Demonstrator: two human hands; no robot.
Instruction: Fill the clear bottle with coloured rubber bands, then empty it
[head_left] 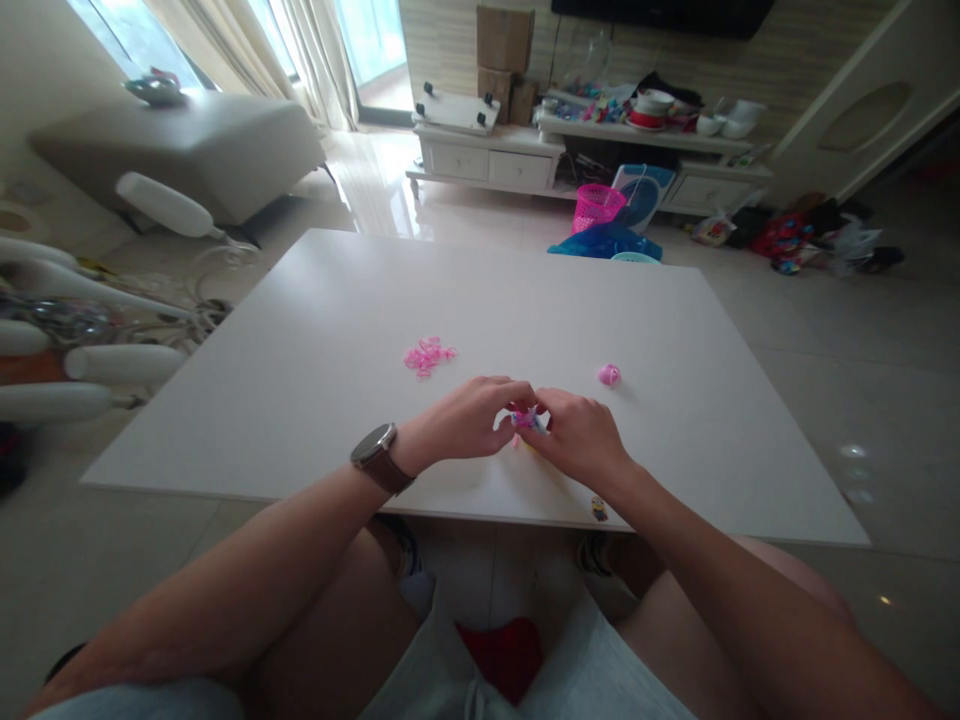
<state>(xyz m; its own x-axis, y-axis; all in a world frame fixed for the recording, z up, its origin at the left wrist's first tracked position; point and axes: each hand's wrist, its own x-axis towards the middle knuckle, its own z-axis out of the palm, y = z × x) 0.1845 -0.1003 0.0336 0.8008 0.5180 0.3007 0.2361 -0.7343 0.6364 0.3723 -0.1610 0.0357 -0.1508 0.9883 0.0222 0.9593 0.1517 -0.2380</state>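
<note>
Over the near part of the white table (360, 290), my left hand (480, 415) and my right hand (585, 432) meet with their fingertips closed around a small pink, white and blue item (528, 419). Its exact kind is too small and covered to make out. A bit of yellow shows beneath my right hand. Beyond my left hand lies a loose heap of thin pink pieces (427, 357). To the right, past my right hand, rests a small round pink object (609, 374).
A small Minion figure picture (598, 508) is at the table's near edge. Past the far edge are a blue plastic bag (606, 241), a pink basket (597, 207) and a white cabinet (517, 170). White-padded metal arms (161, 203) stand close on the left.
</note>
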